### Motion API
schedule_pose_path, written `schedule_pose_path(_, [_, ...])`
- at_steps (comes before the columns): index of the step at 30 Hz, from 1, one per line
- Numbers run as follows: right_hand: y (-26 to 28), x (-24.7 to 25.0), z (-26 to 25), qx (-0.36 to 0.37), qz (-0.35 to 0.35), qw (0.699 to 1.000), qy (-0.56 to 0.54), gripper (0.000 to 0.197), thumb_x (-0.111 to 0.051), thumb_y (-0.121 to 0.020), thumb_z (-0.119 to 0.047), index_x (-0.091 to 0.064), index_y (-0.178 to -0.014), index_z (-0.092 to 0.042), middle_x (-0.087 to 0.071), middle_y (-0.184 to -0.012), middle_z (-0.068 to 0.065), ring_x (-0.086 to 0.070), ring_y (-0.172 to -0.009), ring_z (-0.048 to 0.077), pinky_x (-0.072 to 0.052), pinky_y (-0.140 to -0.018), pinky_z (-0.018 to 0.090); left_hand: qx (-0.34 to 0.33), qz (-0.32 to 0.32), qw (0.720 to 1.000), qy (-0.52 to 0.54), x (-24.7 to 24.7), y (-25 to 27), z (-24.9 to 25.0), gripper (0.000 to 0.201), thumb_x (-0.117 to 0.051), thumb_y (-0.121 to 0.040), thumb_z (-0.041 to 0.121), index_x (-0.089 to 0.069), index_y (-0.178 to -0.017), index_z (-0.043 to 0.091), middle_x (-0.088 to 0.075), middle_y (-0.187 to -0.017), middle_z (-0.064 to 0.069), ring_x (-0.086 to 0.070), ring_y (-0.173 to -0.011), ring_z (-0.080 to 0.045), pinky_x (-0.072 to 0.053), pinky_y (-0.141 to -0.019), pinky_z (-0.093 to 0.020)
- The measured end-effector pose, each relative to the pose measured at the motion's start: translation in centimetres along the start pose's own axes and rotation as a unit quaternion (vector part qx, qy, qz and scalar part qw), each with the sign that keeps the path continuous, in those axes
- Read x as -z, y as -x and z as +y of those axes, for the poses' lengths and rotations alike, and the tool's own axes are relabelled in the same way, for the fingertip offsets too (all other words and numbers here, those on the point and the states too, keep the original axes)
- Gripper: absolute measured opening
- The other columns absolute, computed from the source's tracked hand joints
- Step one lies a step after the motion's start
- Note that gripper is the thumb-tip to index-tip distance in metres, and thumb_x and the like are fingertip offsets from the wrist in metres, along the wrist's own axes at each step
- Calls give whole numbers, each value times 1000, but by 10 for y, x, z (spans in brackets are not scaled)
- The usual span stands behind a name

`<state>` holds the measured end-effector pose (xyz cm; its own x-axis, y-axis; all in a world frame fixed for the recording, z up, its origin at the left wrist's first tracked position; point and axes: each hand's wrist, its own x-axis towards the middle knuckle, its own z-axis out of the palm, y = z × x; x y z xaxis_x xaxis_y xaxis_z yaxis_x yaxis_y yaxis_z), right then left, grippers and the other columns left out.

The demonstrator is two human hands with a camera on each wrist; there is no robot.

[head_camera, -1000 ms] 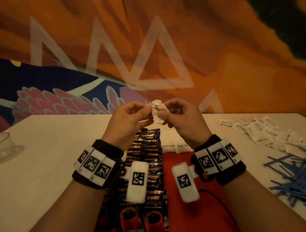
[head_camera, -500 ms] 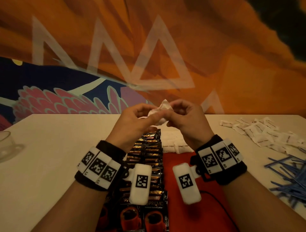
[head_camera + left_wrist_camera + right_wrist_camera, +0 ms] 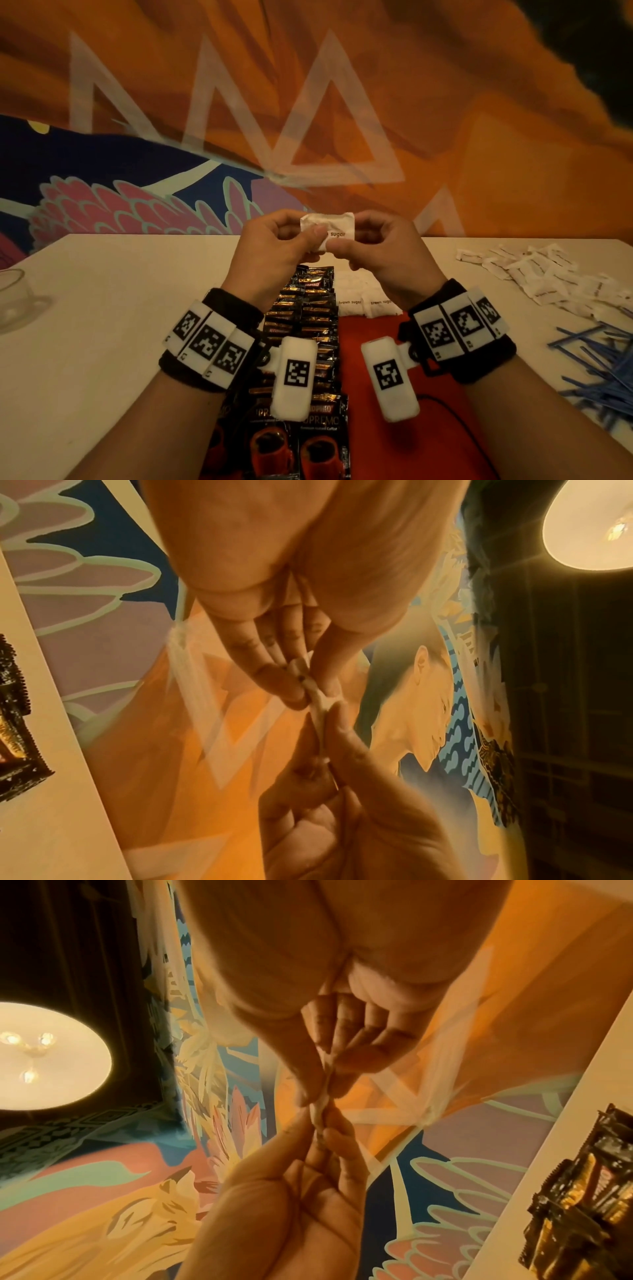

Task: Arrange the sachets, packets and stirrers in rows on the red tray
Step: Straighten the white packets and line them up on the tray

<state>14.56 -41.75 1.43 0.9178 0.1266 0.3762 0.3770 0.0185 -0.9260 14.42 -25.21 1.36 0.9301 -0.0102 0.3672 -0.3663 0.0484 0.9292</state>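
**Two hands hold one sugar sachet up over the tray**

Both hands are up in the air above the desk (image 3: 102,342). Between them is a small white sugar sachet (image 3: 330,228). It looks a bit crumpled, and the word "sugar" shows on its front. The left hand (image 3: 274,253) pinches the left side of it with thumb and fingers. The right hand (image 3: 383,253) pinches the right side the same way. The two thumbs are very close, nearly touching, at the bottom edge of the sachet. From the wrist views the sachet is seen from its thin edge, squeezed between the fingertips (image 3: 270,674) of both hands.

Below the hands lies the red tray (image 3: 370,335). On its left part there are dark coffee packets (image 3: 308,308) in rows that lap over each other, running from near the person to the far end. Next to them, at the far end of the tray, lie white sugar sachets (image 3: 368,301) side by side, with "brown sugar" printed on them. How many are there is hard to tell, since the right wrist hides some.

On the right side of the desk is a loose pile of white sachets (image 3: 544,277). Closer to the person on that side is a messy heap of blue stirrers (image 3: 603,370). At the far left edge sits a clear glass cup (image 3: 15,298).
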Motion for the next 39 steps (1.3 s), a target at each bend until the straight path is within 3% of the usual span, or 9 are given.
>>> schedule_pose_path(3, [0,1,2,16,16,999,26,18,-80,-78,-8,-71,-93,-3,-65,-75,14,-60,-60,9,-44,-51,24,-9,21,1000,9,-2,0,1,6,-69,-88,12,-70,-94,12,-76,-80,-4,-71,-73,-14,-56,-65,-24])
schedule_pose_path(6, [0,0,-1,-2,20,1000,3,8,-71,-88,-18,-70,-84,-11,-66,-74,6,-59,-63,13,-43,-54,27,-29,17,999,-9,-2,1,3,17,-71,-80,23,-73,-94,13,-77,-81,-2,-71,-74,-15,-57,-66,-24])
schedule_pose_path(11, [-1,-3,-2,-40,39,998,-42,26,-55,-100,-25,-67,-80,-14,-66,-73,1,-60,-66,13,-45,-54,25,-46,12,998,-31,-2,0,4,22,-73,-83,14,-72,-101,2,-77,-84,-7,-72,-73,-16,-56,-61,-22])
schedule_pose_path(14, [0,-1,0,-1,11,1000,-16,2,-66,-92,-13,-68,-91,-12,-70,-79,0,-64,-71,13,-50,-56,25,-48,16,998,-24,-1,2,5,31,-73,-79,21,-71,-102,0,-76,-87,-11,-71,-74,-16,-55,-59,-22])
schedule_pose_path(21, [4,6,0,11,-25,998,57,11,-78,-80,-6,-68,-78,-11,-71,-69,-2,-64,-62,6,-48,-56,18,-17,26,999,-33,-3,4,7,30,-65,-81,39,-69,-80,9,-66,-68,-13,-59,-59,-24,-51,-47,-27])
schedule_pose_path(26, [-2,30,1,-44,-24,990,135,11,-77,-82,-12,-69,-77,-8,-68,-65,-2,-61,-60,8,-50,-58,24,-14,71,996,-59,3,1,11,28,-56,-99,34,-66,-84,13,-56,-50,4,-46,-40,-9,-41,-40,-22])
schedule_pose_path(33, [-12,60,46,-207,-105,891,390,11,-79,-82,-16,-74,-89,-10,-74,-73,4,-69,-63,12,-59,-66,32,16,60,998,-26,12,-1,22,30,-52,-101,41,-65,-91,15,-58,-56,2,-49,-45,-10,-42,-44,-23])
schedule_pose_path(35, [-13,56,55,-236,-116,869,418,15,-81,-80,-20,-73,-92,-14,-75,-80,3,-71,-73,15,-60,-75,35,18,50,998,-32,12,0,23,28,-52,-101,39,-65,-91,16,-59,-57,3,-49,-45,-10,-42,-44,-23])
schedule_pose_path(39, [-17,41,61,-242,-121,835,479,25,-84,-76,-33,-72,-96,-24,-70,-97,-1,-63,-93,17,-44,-75,24,15,42,998,-33,12,0,25,25,-54,-101,36,-65,-90,17,-60,-58,2,-49,-45,-12,-42,-44,-24])
